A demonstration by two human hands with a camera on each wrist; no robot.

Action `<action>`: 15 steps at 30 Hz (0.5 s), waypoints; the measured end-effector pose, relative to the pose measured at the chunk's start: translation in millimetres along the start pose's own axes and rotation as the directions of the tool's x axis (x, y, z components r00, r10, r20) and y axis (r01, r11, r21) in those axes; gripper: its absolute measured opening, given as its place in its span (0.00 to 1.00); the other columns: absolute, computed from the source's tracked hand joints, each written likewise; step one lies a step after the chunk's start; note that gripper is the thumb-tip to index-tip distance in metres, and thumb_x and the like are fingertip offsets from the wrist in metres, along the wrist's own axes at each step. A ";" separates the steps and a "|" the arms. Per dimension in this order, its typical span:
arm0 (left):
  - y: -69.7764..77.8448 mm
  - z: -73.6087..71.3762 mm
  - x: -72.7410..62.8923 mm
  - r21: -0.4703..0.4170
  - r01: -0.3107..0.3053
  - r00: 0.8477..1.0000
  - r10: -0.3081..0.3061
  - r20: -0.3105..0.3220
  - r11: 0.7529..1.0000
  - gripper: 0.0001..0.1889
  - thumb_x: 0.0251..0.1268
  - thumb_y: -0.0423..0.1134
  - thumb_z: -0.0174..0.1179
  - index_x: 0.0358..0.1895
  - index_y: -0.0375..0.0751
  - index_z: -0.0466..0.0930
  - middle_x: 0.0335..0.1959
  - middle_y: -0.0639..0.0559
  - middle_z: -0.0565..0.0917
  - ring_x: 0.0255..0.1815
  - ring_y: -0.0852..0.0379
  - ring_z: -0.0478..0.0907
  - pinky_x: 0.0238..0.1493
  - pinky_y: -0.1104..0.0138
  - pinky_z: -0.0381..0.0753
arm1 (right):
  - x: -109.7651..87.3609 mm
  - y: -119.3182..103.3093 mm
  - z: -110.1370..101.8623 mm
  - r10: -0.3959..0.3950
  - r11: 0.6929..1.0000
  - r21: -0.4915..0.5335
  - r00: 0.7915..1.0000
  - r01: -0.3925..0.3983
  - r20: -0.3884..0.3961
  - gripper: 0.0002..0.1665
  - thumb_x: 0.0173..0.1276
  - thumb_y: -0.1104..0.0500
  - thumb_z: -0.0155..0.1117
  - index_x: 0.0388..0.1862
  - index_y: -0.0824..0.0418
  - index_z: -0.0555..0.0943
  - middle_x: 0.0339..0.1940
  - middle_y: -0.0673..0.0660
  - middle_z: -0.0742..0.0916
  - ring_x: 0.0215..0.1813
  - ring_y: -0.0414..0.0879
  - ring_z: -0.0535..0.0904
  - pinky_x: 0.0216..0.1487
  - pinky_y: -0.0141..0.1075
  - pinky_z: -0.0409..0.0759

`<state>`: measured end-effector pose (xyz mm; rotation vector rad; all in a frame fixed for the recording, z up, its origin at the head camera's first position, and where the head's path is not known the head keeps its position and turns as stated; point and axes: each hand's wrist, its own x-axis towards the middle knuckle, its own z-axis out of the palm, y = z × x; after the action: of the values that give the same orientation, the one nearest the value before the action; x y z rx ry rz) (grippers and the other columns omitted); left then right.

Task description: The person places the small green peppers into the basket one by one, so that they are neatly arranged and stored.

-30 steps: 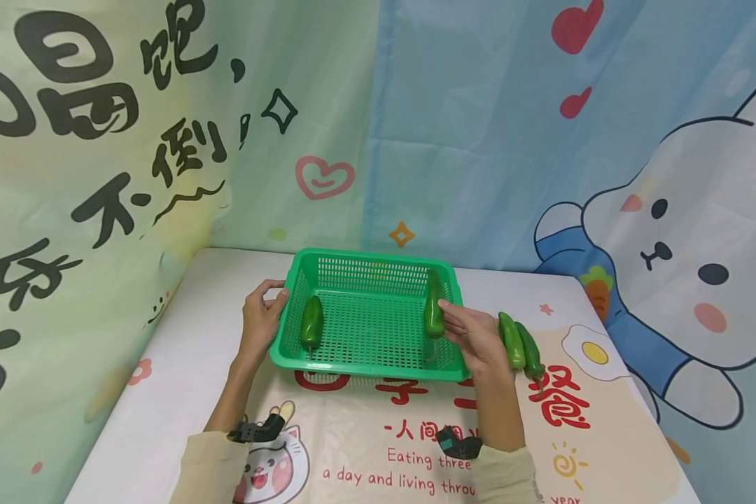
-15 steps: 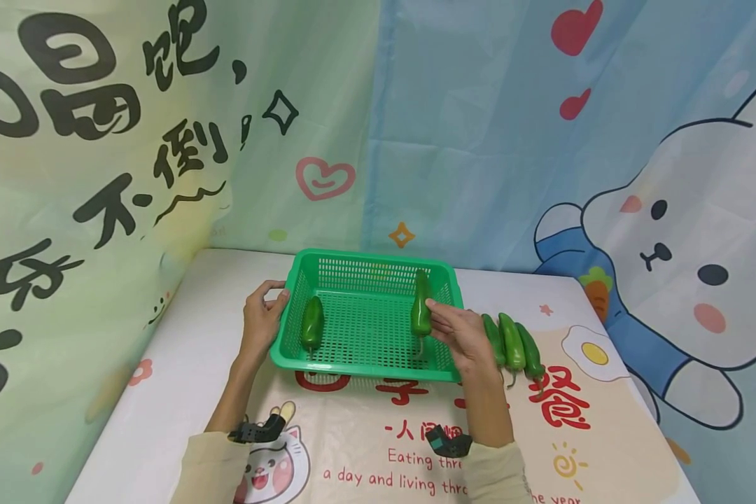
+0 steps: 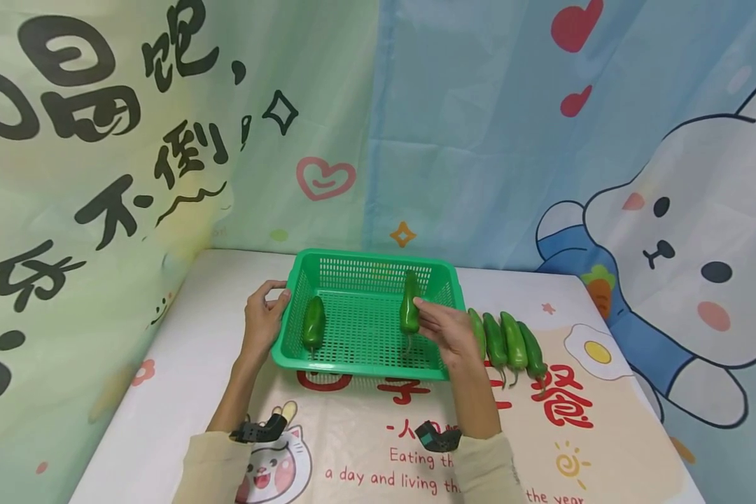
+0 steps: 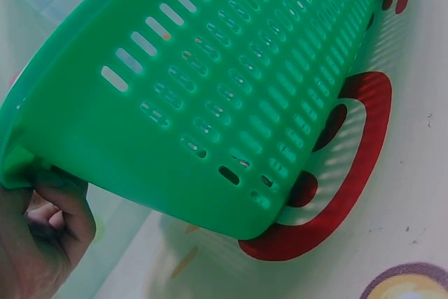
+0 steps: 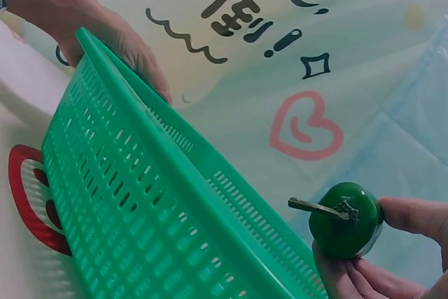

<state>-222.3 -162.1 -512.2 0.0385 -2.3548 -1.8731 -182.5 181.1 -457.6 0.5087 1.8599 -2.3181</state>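
Observation:
My left hand [image 3: 264,318] grips the left rim of a green plastic basket [image 3: 359,369]; in the left wrist view its curled fingers [image 4: 66,208] sit under the rim. Between thumb and fingers my right hand [image 3: 450,332] pinches a green chili pepper [image 3: 409,304], which overlaps the right half of the basket in the head view. The right wrist view shows this pepper [image 5: 343,222] stem-end on, above the basket's rim. Another green pepper [image 3: 313,322] lies inside the basket at the left, its stem toward me.
Several green peppers [image 3: 514,341] lie side by side on the table to the right of the basket, partly behind my right hand. A printed cloth [image 3: 365,448] covers the tabletop. A printed curtain [image 3: 466,140] hangs close behind the table.
My right hand has moved left with the pepper, from the basket's right side farther in over it. More of the peppers on the table now show. My left hand stays on the rim.

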 end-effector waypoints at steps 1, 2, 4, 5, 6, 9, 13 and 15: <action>0.4 0.3 -0.3 -0.001 0.000 1.000 0.000 -0.002 1.000 0.21 0.89 0.42 0.55 0.72 0.33 0.78 0.39 0.25 0.91 0.24 0.59 0.88 0.26 0.70 0.84 | 0.6 0.3 1.5 -0.002 1.000 -0.001 1.000 0.002 0.005 0.32 0.78 0.60 0.72 0.74 0.76 0.76 0.38 0.46 0.93 0.43 0.39 0.91 0.47 0.31 0.90; 0.8 0.5 -0.5 0.000 -0.001 1.000 0.001 -0.003 1.000 0.20 0.89 0.42 0.55 0.71 0.33 0.78 0.39 0.25 0.91 0.24 0.59 0.88 0.26 0.70 0.84 | 1.2 0.6 3.3 -0.001 1.000 0.000 1.000 0.001 0.006 0.32 0.78 0.60 0.72 0.73 0.76 0.76 0.38 0.46 0.94 0.43 0.39 0.91 0.47 0.31 0.90; 1.2 1.1 -0.4 0.001 -0.002 1.000 0.002 -0.006 1.000 0.20 0.89 0.42 0.55 0.71 0.34 0.79 0.39 0.25 0.91 0.24 0.60 0.87 0.26 0.71 0.84 | 2.3 1.2 7.0 0.000 1.000 0.002 1.000 0.000 0.011 0.32 0.78 0.60 0.72 0.72 0.76 0.77 0.38 0.47 0.94 0.43 0.39 0.91 0.47 0.31 0.90; 1.2 1.4 -0.3 0.004 -0.003 1.000 0.003 -0.008 1.000 0.20 0.89 0.43 0.55 0.70 0.34 0.80 0.39 0.25 0.91 0.24 0.61 0.87 0.27 0.71 0.84 | 2.8 1.6 8.8 0.000 1.000 0.001 1.000 0.000 0.010 0.31 0.77 0.60 0.73 0.72 0.76 0.78 0.38 0.47 0.94 0.43 0.39 0.91 0.47 0.31 0.90; 1.3 1.7 -0.1 0.007 -0.004 1.000 0.005 -0.011 1.000 0.19 0.89 0.43 0.56 0.69 0.34 0.80 0.39 0.25 0.91 0.23 0.61 0.87 0.27 0.71 0.84 | 3.4 2.0 10.7 0.001 1.000 0.000 1.000 -0.001 0.008 0.30 0.77 0.60 0.73 0.71 0.76 0.79 0.39 0.48 0.94 0.43 0.39 0.91 0.47 0.32 0.90; 0.3 2.2 0.9 0.013 -0.003 1.000 0.003 -0.017 1.000 0.19 0.89 0.42 0.55 0.68 0.34 0.81 0.38 0.26 0.92 0.23 0.62 0.86 0.27 0.71 0.84 | 5.3 3.6 16.1 0.000 1.000 -0.002 1.000 0.000 0.004 0.28 0.76 0.60 0.74 0.68 0.76 0.81 0.39 0.49 0.95 0.41 0.40 0.92 0.46 0.32 0.90; -0.3 1.9 1.1 0.016 -0.001 1.000 0.002 -0.020 1.000 0.18 0.89 0.42 0.55 0.68 0.34 0.81 0.37 0.26 0.92 0.23 0.62 0.86 0.27 0.71 0.84 | 7.2 6.1 23.9 0.004 1.000 -0.002 1.000 -0.004 -0.008 0.26 0.75 0.61 0.75 0.65 0.75 0.84 0.38 0.49 0.95 0.40 0.40 0.92 0.45 0.32 0.91; -0.3 1.4 0.9 0.019 -0.003 1.000 0.004 -0.021 1.000 0.18 0.89 0.42 0.55 0.68 0.34 0.81 0.37 0.26 0.92 0.23 0.62 0.86 0.27 0.71 0.83 | 7.8 7.4 27.4 0.010 1.000 0.003 1.000 -0.010 -0.010 0.26 0.75 0.61 0.75 0.65 0.76 0.84 0.37 0.50 0.95 0.40 0.41 0.92 0.44 0.33 0.91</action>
<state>-223.4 -161.0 -512.7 0.0552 -2.3574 -1.8402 -192.5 153.8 -461.9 0.5294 1.8547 -2.3169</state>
